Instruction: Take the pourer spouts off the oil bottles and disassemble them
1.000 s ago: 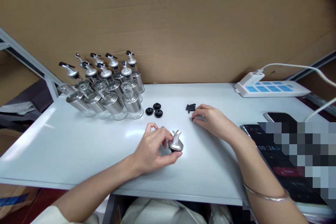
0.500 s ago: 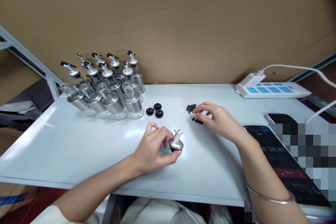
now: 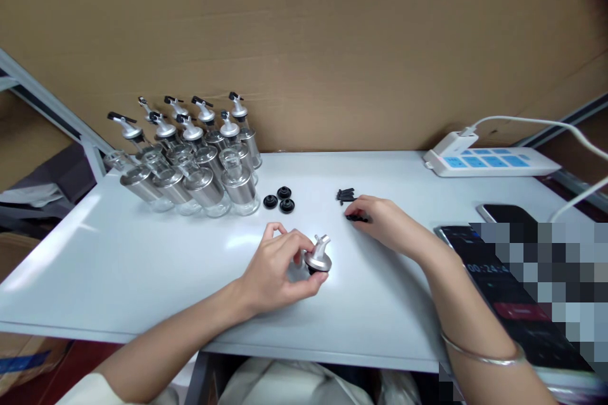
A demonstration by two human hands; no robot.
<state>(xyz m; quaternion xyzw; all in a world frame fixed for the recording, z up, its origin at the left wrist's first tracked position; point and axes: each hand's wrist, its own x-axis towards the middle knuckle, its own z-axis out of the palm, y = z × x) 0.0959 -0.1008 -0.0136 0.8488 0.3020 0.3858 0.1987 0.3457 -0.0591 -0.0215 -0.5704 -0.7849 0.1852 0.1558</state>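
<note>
Pinching a silver pourer top [image 3: 319, 261] between thumb and fingers, the left hand [image 3: 274, 270] keeps a closed grip at its rim, the spout pointing up, over the middle of the white surface [image 3: 142, 278]; the right hand [image 3: 390, 226] bends over small black bits [image 3: 357, 218] — fingertips close together, though I cannot tell whether that grip has hold of one; slim black pieces [image 3: 349, 198] lie just beyond. Three black stoppers [image 3: 286, 205] sit further left, near the glass bottles [image 3: 205, 186] — front row open-necked, those behind topped with pourers.
</note>
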